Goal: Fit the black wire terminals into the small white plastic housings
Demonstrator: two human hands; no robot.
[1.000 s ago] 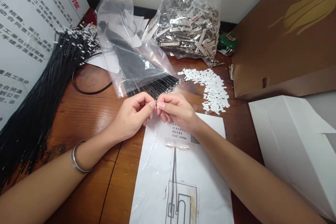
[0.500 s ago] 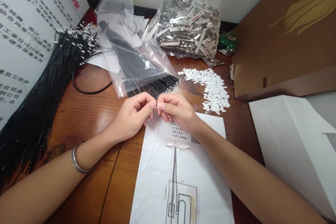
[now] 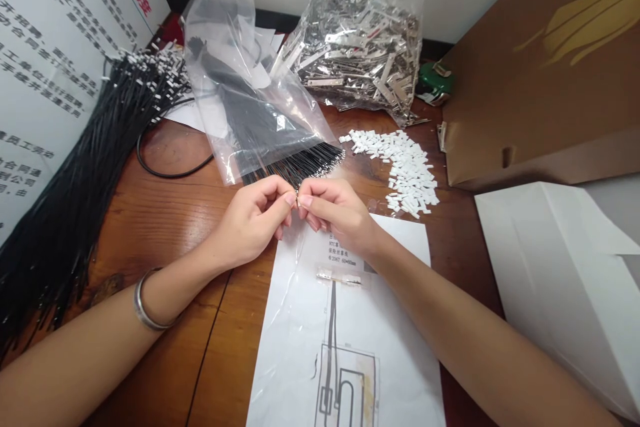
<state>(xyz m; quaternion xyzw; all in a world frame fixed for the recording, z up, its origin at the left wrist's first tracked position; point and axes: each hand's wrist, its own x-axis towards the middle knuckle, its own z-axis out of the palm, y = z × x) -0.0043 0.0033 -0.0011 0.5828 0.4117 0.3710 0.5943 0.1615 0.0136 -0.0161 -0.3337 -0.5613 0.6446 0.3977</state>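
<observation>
My left hand (image 3: 263, 217) and my right hand (image 3: 337, 213) meet fingertip to fingertip over the top of a printed sheet (image 3: 285, 340). Both are closed in a pinch. Between the thumbs shows the tiny dark, glinting end of a thin black wire (image 3: 297, 195), which my left fingers seem to grip. What my right fingertips pinch is too small and covered to name. Just behind my hands, black wires (image 3: 305, 163) with bright metal ends stick out of a clear plastic bag (image 3: 215, 100). Small white plastic pieces (image 3: 413, 177) lie in a loose pile beyond my right hand.
A clear bag of metal strips (image 3: 360, 47) stands at the back, beside a green tape measure (image 3: 434, 83). White-tipped black wires (image 3: 75, 180) lie bundled at left, near a printed board (image 3: 40, 80). A brown box (image 3: 545, 100) and a white paper bag (image 3: 550, 267) line the right.
My hands keep the same pinch in nearly the same spot, with only a very slight shift at the fingertips. The surrounding things have not moved.
</observation>
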